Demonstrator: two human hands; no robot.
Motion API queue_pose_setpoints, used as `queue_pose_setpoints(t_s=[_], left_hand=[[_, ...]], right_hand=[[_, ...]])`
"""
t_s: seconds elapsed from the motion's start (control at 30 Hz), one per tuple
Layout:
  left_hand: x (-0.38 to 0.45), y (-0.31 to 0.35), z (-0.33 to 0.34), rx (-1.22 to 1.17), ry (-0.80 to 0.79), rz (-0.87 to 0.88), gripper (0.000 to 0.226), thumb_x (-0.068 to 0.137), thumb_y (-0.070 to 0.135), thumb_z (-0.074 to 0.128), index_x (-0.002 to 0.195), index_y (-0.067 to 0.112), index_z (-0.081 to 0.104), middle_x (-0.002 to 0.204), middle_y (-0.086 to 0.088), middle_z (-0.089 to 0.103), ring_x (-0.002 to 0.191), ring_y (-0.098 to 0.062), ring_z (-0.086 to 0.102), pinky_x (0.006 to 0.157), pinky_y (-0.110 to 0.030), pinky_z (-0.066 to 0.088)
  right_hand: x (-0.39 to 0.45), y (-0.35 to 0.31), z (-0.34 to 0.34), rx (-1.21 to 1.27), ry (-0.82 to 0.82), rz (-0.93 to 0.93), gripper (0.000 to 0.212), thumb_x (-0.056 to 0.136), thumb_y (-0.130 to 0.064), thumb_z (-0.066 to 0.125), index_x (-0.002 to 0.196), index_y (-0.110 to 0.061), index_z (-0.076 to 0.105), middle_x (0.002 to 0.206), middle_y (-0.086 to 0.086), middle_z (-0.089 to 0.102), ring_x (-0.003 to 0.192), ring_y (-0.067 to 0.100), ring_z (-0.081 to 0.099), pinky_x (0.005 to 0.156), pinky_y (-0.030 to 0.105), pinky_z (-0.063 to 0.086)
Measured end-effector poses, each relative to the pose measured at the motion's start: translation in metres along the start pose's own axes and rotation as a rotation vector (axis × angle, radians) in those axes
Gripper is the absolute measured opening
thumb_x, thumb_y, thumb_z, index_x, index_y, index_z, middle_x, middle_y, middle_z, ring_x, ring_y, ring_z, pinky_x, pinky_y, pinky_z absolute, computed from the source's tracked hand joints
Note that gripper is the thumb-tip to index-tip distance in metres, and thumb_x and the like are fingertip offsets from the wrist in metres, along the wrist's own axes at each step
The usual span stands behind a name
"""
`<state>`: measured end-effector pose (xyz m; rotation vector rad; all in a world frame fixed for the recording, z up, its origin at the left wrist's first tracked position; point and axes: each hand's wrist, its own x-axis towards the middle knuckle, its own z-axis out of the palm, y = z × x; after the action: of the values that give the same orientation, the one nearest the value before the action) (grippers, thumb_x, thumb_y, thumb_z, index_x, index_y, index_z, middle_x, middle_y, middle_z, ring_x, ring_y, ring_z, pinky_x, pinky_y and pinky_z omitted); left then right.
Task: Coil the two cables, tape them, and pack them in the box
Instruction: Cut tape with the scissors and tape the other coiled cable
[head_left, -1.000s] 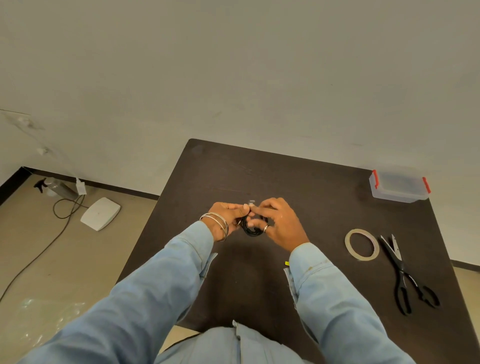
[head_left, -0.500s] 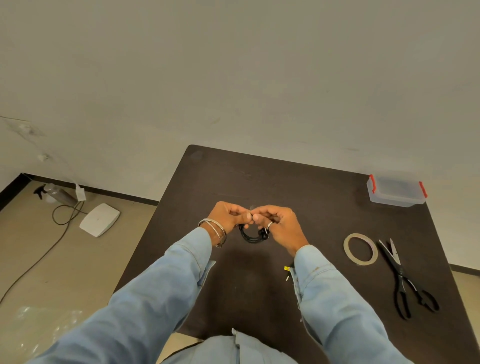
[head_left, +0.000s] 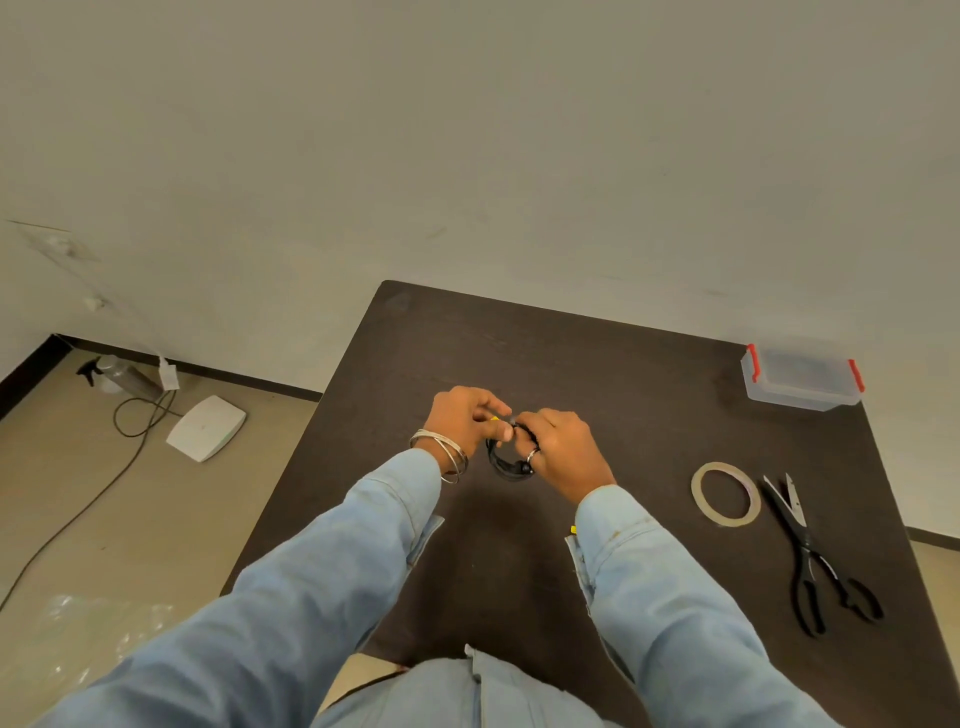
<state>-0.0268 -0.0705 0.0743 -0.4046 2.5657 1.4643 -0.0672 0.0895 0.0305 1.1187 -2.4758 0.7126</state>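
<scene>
Above the middle of the dark table (head_left: 613, 364), both my hands hold a small black coiled cable (head_left: 503, 462). My left hand (head_left: 465, 418) pinches the top of the coil, with a bit of yellow showing at its fingertips. My right hand (head_left: 563, 449) grips the coil's right side, fingers curled round it. A roll of clear tape (head_left: 725, 493) lies flat to the right. The clear plastic box (head_left: 802, 376) with red clips stands closed at the table's far right corner. Only one cable is in view.
Black-handled scissors (head_left: 810, 556) lie just right of the tape roll. A small yellow scrap (head_left: 573, 529) sits by my right cuff. On the floor to the left are a white flat device (head_left: 206, 427), a dark cord and a spray bottle (head_left: 122, 375).
My hands have stayed over the table's middle with the coil. The fingertips have shifted along the top of the coil, and the coil now hangs lower between them.
</scene>
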Motion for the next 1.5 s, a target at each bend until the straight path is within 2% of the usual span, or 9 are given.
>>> queue_pose_setpoints(t_s=[0.2,0.33,0.4,0.47,0.63,1.0,1.17,1.33,1.5], left_hand=[[0.001,0.002,0.009,0.017,0.024,0.030,0.030,0.077,0.010,0.073,0.107,0.014,0.066,0.088,-0.005,0.072,0.075,-0.008,0.063,0.071,-0.012,0.044],[-0.002,-0.002,0.014,-0.158,0.072,-0.001,0.034,0.074,0.009,0.076,0.105,0.019,0.065,0.078,-0.002,0.073,0.074,-0.008,0.068,0.073,-0.016,0.049],[-0.003,-0.004,0.016,-0.261,0.091,-0.034,0.033,0.072,0.008,0.078,0.100,0.020,0.067,0.077,-0.005,0.073,0.076,-0.015,0.070,0.079,-0.025,0.053],[-0.004,-0.005,0.017,-0.322,0.089,-0.049,0.032,0.071,0.006,0.078,0.098,0.019,0.068,0.077,-0.010,0.073,0.075,-0.018,0.069,0.080,-0.030,0.054],[-0.005,-0.005,0.019,-0.275,0.087,-0.024,0.032,0.071,0.005,0.078,0.098,0.019,0.069,0.073,0.000,0.071,0.071,-0.009,0.068,0.072,-0.017,0.050],[-0.002,-0.008,0.019,0.048,0.088,0.157,0.021,0.078,0.006,0.070,0.099,0.010,0.073,0.091,-0.006,0.072,0.081,-0.012,0.061,0.073,-0.001,0.042],[0.001,-0.012,0.026,0.287,0.013,0.207,0.017,0.086,0.009,0.062,0.101,0.010,0.071,0.098,-0.012,0.068,0.092,-0.024,0.060,0.081,-0.025,0.042],[0.003,-0.017,0.028,0.298,-0.013,0.114,0.015,0.090,0.011,0.057,0.100,0.010,0.067,0.094,-0.007,0.065,0.086,-0.020,0.057,0.077,-0.023,0.040],[0.008,-0.017,0.027,0.103,-0.079,-0.141,0.011,0.091,0.014,0.054,0.089,0.012,0.065,0.077,-0.006,0.068,0.072,-0.014,0.062,0.073,-0.026,0.047]], right_hand=[[-0.006,-0.004,0.009,-0.213,-0.001,0.043,0.013,0.081,-0.018,0.055,0.081,-0.008,0.063,0.064,0.004,0.061,0.056,0.024,0.058,0.073,0.032,0.031],[-0.011,-0.010,-0.002,0.350,-0.072,0.522,0.028,0.083,-0.016,0.058,0.110,-0.022,0.053,0.079,-0.005,0.058,0.079,0.025,0.054,0.075,0.039,0.046],[-0.012,-0.011,-0.008,0.492,-0.032,0.598,0.040,0.080,-0.009,0.063,0.114,-0.026,0.050,0.073,-0.007,0.053,0.077,0.015,0.056,0.074,0.028,0.048],[-0.013,-0.013,-0.013,0.493,-0.025,0.569,0.043,0.080,-0.003,0.064,0.117,-0.021,0.052,0.071,-0.010,0.051,0.069,0.005,0.054,0.070,0.017,0.043],[-0.017,-0.011,-0.006,0.259,-0.073,0.401,0.040,0.080,-0.006,0.061,0.116,-0.024,0.063,0.086,-0.002,0.058,0.080,0.015,0.054,0.079,0.038,0.035],[-0.014,-0.009,-0.003,0.077,-0.202,0.417,0.013,0.087,-0.017,0.055,0.095,-0.023,0.063,0.094,-0.006,0.054,0.092,0.014,0.049,0.077,0.029,0.013],[-0.009,-0.004,-0.008,0.073,-0.381,0.466,0.014,0.089,-0.022,0.053,0.099,-0.022,0.063,0.104,-0.005,0.051,0.104,0.015,0.042,0.082,0.033,0.013],[-0.006,0.004,-0.012,0.303,-0.548,0.641,0.008,0.092,-0.030,0.056,0.094,-0.025,0.061,0.106,-0.010,0.051,0.113,0.016,0.040,0.089,0.036,0.019],[-0.012,0.004,-0.016,0.587,-0.454,0.771,0.012,0.087,-0.024,0.064,0.096,-0.031,0.064,0.099,-0.010,0.060,0.099,0.013,0.057,0.100,0.046,0.041]])
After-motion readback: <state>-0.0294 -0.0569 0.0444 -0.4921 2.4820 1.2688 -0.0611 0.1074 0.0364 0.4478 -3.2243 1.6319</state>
